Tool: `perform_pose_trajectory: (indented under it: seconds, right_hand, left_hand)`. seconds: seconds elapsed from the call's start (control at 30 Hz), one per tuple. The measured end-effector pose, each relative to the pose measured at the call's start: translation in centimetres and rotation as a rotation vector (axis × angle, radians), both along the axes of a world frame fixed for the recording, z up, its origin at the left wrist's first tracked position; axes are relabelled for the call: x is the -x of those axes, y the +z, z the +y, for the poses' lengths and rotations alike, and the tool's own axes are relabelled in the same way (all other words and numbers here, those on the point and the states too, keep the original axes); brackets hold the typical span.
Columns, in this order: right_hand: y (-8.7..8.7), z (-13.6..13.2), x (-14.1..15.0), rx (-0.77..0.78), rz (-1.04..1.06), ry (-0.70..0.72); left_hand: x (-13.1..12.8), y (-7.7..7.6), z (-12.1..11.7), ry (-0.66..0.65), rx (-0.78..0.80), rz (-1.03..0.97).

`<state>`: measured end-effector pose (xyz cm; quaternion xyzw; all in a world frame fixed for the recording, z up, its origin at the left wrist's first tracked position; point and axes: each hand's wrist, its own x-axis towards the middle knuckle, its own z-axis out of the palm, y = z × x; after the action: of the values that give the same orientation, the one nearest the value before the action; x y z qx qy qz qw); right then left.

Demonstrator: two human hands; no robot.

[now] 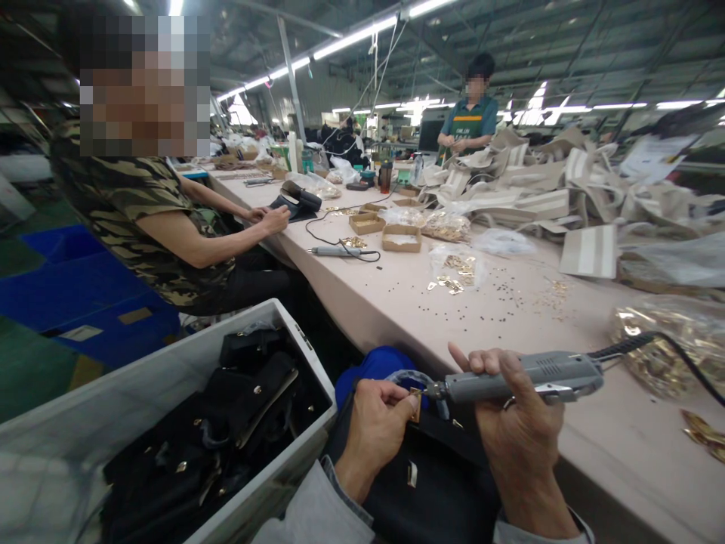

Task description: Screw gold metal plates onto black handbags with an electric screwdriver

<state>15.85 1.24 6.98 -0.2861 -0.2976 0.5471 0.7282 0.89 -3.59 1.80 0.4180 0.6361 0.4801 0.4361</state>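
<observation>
My right hand (518, 423) is wrapped round a grey electric screwdriver (526, 376), held level with its tip pointing left. Its black coiled cable runs off to the right over the table. My left hand (377, 423) pinches a small gold metal fitting (416, 404) against a black bag (430, 483) that lies in my lap. The screwdriver's tip meets the fitting. A second gold clasp shows lower on the bag.
A grey bin (286, 483) of black bags stands at my left. The long beige table (510, 302) carries loose screws, gold hardware in plastic bags, small cardboard boxes (402, 238) and piled beige bags. A seated person works at the left; another stands at the far end.
</observation>
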Motion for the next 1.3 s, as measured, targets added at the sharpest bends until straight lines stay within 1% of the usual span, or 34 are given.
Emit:
perform_pose_trajectory:
  seconds: [0.13, 0.37, 0.6, 0.73, 0.97, 1.17, 1.3]
  right_hand:
    - [-0.2, 0.1, -0.1, -0.009, 0.001, -0.006]
    - [0.0, 0.0, 0.0, -0.005, 0.009, -0.022]
    - [-0.5, 0.1, 0.1, 0.0, 0.021, -0.04]
    - [-0.4, 0.1, 0.3, 0.018, 0.017, -0.066]
    - [-0.3, 0.1, 0.3, 0.041, 0.047, -0.086]
    - [-0.4, 0.0, 0.3, 0.042, 0.046, -0.086]
    - [-0.5, 0.0, 0.2, 0.047, 0.057, -0.08]
  left_hand:
    - [-0.1, -0.1, 0.0, -0.004, 0.003, 0.023]
    - [-0.1, -0.4, 0.1, -0.001, 0.009, 0.025]
    - [-0.1, 0.2, 0.2, 0.004, 0.024, 0.035]
    - [-0.2, 0.6, 0.1, 0.004, 0.02, 0.038]
    - [-0.2, 0.7, 0.1, 0.005, 0.021, -0.031]
    - [-0.3, 1.1, 0.0, 0.003, 0.018, 0.029]
    - [-0.2, 1.0, 0.1, 0.003, 0.03, 0.052]
